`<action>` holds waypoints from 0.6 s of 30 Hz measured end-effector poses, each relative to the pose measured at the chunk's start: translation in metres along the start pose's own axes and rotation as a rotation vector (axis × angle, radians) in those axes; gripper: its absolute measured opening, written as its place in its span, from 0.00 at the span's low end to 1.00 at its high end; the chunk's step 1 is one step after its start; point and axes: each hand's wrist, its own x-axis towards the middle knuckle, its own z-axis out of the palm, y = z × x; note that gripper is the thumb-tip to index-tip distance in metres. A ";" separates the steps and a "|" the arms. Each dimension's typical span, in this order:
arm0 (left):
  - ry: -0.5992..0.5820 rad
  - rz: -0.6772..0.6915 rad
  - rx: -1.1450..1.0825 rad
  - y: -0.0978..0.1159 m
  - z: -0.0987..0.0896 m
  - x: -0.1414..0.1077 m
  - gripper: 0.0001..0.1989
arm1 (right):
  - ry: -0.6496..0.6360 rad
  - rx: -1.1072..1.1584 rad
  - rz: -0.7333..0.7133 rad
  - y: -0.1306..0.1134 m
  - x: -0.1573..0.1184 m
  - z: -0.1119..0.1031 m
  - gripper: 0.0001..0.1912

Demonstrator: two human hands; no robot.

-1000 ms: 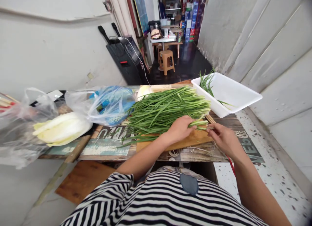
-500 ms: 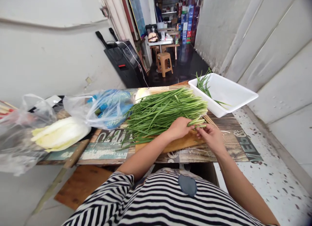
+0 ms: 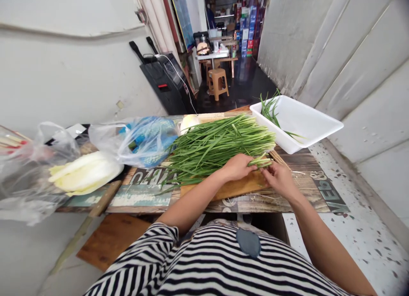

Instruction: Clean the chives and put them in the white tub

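A large heap of garlic chives [image 3: 220,142] lies across a wooden cutting board [image 3: 230,187], pale stem ends to the right. My left hand [image 3: 239,166] is closed round a small bunch of chives [image 3: 260,162] at the near right edge of the heap. Close beside it, my right hand [image 3: 278,176] pinches at the cut ends of that bunch with thumb and fingers. Whether a single stem or loose bits are between those fingertips is too small to tell. A white plastic tub [image 3: 306,121] stands beyond my right hand, with a few chives in its left side.
To the left lie a napa cabbage [image 3: 86,172], clear plastic bags [image 3: 25,181] and a blue-filled bag [image 3: 150,138]. A white round item [image 3: 189,123] sits behind the chives. Thin trimmings lie on the patterned table [image 3: 306,189]. A brown stool [image 3: 218,84] stands farther back.
The whole view has shifted slightly to the right. Both hands stay at the bunch's stem ends, with the right fingers a little lower against them. The heap and tub look the same.
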 end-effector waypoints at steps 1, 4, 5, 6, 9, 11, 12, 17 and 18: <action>-0.009 0.010 0.016 0.000 -0.001 0.000 0.10 | 0.045 -0.120 -0.052 0.001 0.001 -0.001 0.10; -0.030 0.008 0.043 0.001 -0.002 0.000 0.11 | 0.192 -0.340 -0.080 0.008 0.002 -0.005 0.07; -0.027 -0.002 0.048 0.001 -0.002 0.000 0.11 | 0.218 -0.357 -0.059 0.011 0.002 -0.006 0.08; -0.016 -0.013 0.052 0.002 -0.002 0.000 0.11 | 0.234 -0.357 -0.046 0.012 0.001 -0.008 0.09; 0.021 -0.045 0.059 0.002 -0.002 0.001 0.11 | 0.248 -0.343 -0.160 0.012 -0.003 -0.014 0.17; 0.023 -0.044 0.057 0.003 -0.002 0.001 0.11 | 0.214 -0.376 -0.318 0.008 -0.004 -0.018 0.23; 0.017 -0.039 0.056 0.003 -0.002 0.000 0.10 | 0.178 -0.403 -0.387 0.005 -0.004 -0.019 0.23; -0.034 0.012 0.045 0.003 -0.007 -0.002 0.09 | -0.017 -0.465 -0.422 -0.001 0.003 -0.024 0.14; -0.043 0.033 0.039 0.002 -0.008 -0.003 0.09 | -0.029 -0.426 -0.388 -0.001 0.004 -0.024 0.14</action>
